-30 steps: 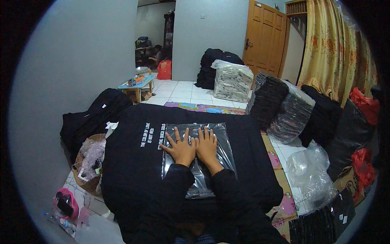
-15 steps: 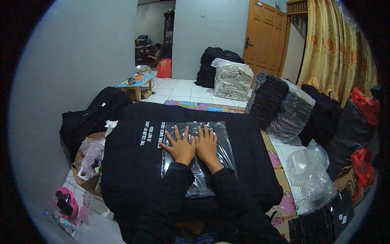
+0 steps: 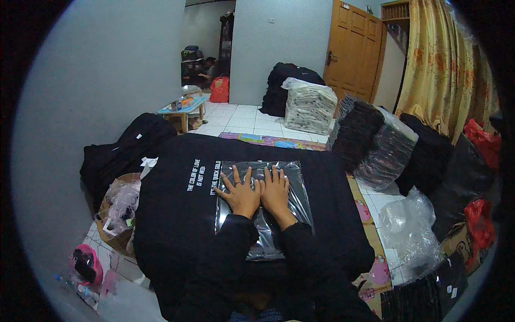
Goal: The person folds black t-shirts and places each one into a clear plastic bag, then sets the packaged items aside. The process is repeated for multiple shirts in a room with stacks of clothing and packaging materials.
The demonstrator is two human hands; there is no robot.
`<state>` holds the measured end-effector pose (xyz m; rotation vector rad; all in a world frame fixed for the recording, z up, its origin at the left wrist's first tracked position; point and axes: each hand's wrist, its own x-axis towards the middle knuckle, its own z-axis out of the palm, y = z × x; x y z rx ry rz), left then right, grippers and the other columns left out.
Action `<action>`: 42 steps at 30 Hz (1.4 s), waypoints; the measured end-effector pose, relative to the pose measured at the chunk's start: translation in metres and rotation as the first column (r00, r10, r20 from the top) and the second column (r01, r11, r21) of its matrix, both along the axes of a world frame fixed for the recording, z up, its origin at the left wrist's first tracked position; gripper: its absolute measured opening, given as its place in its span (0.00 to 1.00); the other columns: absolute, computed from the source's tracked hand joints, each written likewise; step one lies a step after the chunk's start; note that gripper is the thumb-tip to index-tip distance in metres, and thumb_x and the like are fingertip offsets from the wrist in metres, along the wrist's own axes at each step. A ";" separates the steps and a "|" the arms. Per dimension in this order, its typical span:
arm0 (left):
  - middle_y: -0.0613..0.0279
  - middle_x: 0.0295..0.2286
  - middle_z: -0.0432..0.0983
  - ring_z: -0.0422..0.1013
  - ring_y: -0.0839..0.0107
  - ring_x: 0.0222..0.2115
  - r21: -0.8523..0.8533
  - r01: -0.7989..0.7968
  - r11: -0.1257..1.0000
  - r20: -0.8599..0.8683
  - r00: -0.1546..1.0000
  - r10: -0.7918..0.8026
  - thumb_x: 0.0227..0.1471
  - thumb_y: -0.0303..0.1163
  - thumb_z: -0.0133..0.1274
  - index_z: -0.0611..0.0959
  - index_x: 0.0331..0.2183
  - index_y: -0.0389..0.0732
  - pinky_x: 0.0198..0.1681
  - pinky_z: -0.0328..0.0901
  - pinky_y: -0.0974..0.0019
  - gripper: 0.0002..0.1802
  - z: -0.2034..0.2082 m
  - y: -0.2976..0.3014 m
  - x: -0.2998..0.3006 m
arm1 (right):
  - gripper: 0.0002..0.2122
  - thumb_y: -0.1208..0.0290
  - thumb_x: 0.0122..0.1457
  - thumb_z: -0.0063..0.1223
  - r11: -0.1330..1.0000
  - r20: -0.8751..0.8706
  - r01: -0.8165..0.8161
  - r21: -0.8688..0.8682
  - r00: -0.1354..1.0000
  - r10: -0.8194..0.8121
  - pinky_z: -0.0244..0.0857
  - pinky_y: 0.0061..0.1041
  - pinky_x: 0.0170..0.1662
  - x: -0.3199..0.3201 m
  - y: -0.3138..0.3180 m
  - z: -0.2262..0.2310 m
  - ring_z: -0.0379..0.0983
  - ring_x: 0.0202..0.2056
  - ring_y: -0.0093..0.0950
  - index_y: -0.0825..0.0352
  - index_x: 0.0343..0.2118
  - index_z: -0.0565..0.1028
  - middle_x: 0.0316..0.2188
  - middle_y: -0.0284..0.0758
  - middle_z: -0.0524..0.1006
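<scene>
My left hand [image 3: 242, 198] and my right hand [image 3: 277, 200] lie flat, side by side, with fingers spread and thumbs almost touching. Both press on a shiny clear plastic bag [image 3: 298, 189], smooth at the top and creased near its lower edge. Black shows through the bag; I cannot tell whether a folded garment is inside. Beneath it spreads a wide pile of black shirts [image 3: 171, 231], with white lettering printed on the top one, left of the bag. My sleeved forearms cover part of the bag's lower side.
Left are more black garments [image 3: 120, 145] and a cardboard box [image 3: 115, 244] of crumpled plastic. Right stand bagged black stacks [image 3: 383, 155], loose clear plastic [image 3: 407, 225] and packed black bags [image 3: 418, 295]. Behind are a white wrapped stack [image 3: 308, 107] and a low blue table [image 3: 182, 108]. Someone sits beyond the doorway.
Both hands stay flat on the plastic bag in nearly the same place. The whole view has shifted very slightly; nothing was picked up or let go.
</scene>
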<state>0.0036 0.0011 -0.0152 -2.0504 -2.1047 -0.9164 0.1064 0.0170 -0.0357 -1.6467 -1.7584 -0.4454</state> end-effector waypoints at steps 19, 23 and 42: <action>0.60 0.64 0.42 0.33 0.41 0.63 0.002 -0.002 1.000 -0.006 1.000 0.002 0.56 0.55 0.36 0.63 0.59 0.66 0.54 0.30 0.23 0.29 -0.004 0.003 0.000 | 0.23 0.60 0.61 0.42 1.000 0.028 0.006 0.007 1.000 -0.006 0.43 0.46 0.62 0.001 0.000 -0.001 0.53 0.60 0.46 0.65 0.57 0.65 0.59 0.45 0.60; 0.59 0.64 0.43 0.34 0.40 0.62 0.032 -0.013 0.999 -0.025 1.000 0.014 0.56 0.55 0.37 0.63 0.59 0.66 0.54 0.30 0.23 0.29 -0.006 0.004 0.000 | 0.23 0.60 0.61 0.42 1.000 0.023 0.005 0.002 1.000 -0.006 0.44 0.46 0.62 0.001 -0.001 -0.001 0.53 0.60 0.46 0.65 0.57 0.65 0.59 0.45 0.61; 0.58 0.63 0.43 0.35 0.40 0.62 0.033 -0.003 0.999 -0.007 1.000 0.004 0.56 0.55 0.38 0.64 0.59 0.65 0.54 0.31 0.23 0.29 -0.005 0.003 -0.001 | 0.23 0.59 0.61 0.42 1.000 0.032 0.006 -0.013 0.999 -0.005 0.44 0.45 0.62 0.002 0.000 0.000 0.52 0.61 0.45 0.64 0.57 0.65 0.59 0.44 0.60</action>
